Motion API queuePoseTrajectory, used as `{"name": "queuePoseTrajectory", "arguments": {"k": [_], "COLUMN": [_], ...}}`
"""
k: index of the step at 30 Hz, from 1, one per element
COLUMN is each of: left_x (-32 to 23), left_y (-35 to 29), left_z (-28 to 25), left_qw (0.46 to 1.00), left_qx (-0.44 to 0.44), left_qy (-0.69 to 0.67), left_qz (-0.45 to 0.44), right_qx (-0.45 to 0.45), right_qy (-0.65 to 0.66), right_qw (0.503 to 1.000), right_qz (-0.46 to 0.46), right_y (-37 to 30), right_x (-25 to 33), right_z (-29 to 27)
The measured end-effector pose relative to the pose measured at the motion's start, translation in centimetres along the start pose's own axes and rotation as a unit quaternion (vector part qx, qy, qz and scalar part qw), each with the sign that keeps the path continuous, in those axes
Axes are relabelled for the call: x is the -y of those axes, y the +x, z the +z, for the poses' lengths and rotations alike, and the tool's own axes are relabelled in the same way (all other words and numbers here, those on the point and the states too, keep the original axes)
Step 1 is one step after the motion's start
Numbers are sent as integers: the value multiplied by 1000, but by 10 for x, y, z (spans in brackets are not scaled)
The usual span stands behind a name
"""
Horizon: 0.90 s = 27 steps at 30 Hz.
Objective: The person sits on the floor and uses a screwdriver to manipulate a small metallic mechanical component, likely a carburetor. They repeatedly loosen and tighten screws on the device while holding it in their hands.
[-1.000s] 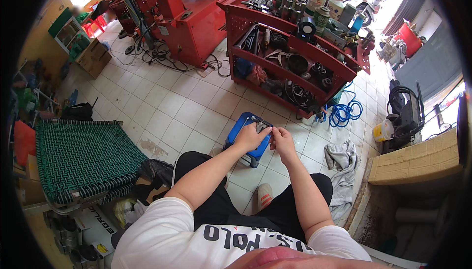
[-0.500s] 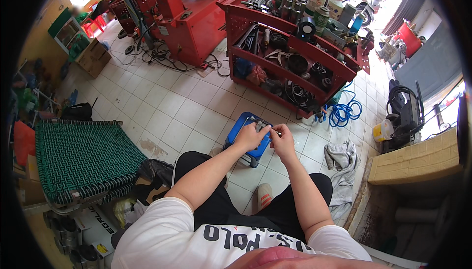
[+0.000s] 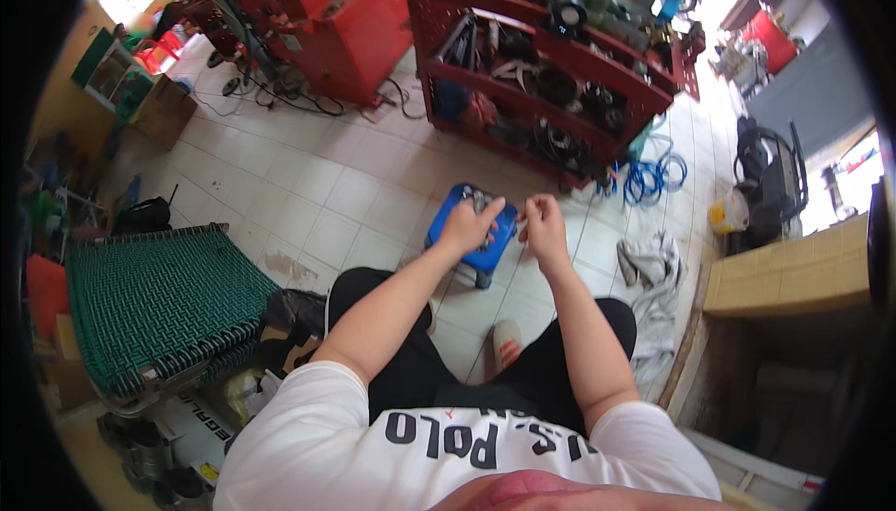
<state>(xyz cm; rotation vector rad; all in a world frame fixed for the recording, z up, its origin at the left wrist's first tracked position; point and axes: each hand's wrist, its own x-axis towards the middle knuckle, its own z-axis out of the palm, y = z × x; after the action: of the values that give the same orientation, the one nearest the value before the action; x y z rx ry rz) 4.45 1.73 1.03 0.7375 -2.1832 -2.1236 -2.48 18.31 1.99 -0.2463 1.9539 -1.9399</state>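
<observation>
A low blue plastic stool (image 3: 500,254) stands on the tiled floor in front of my knees. Small grey metal parts (image 3: 480,200) lie on its top, too small to name. Over the stool's left side is my left hand (image 3: 467,228), fingers curled and thumb stretched toward the right; what they close around is mostly hidden. Just off the stool's right edge hovers my right hand (image 3: 545,228), its thumb and fingertips pinched together. Whatever sits in that pinch is too small and blurred to make out. A narrow gap separates the two hands.
A red tool cart (image 3: 551,72) full of tools and bottles stands ahead, with a coiled blue hose (image 3: 653,180) beside it. Red machinery (image 3: 345,49) is at the far left. A green woven chair (image 3: 163,301) stands left; a grey cloth (image 3: 653,278) lies right.
My hands were together over the stool and have come apart. The right one has moved up and to the right, off the stool's edge. The whole view has shifted slightly.
</observation>
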Motion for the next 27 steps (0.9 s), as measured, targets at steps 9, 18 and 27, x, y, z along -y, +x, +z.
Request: {"name": "queuePoseTrajectory", "arguments": {"k": [9,18,27], "left_x": [-19,-10,-6], "left_y": [-17,-20,-8], "left_z": [-10,-14,-16], "left_qw": [915,843,824], "left_qx": [269,429,342], "left_qy": [-295,-319,-446], "left_qz": [-58,-56,-72], "right_qx": [6,90,117], "right_qy": [214,238,169], "right_qw": [966,955,962], "right_qz": [144,149,178], "right_y": [0,-8,-9], "right_x": [9,23,16], "right_z": [-9,-5,-4]}}
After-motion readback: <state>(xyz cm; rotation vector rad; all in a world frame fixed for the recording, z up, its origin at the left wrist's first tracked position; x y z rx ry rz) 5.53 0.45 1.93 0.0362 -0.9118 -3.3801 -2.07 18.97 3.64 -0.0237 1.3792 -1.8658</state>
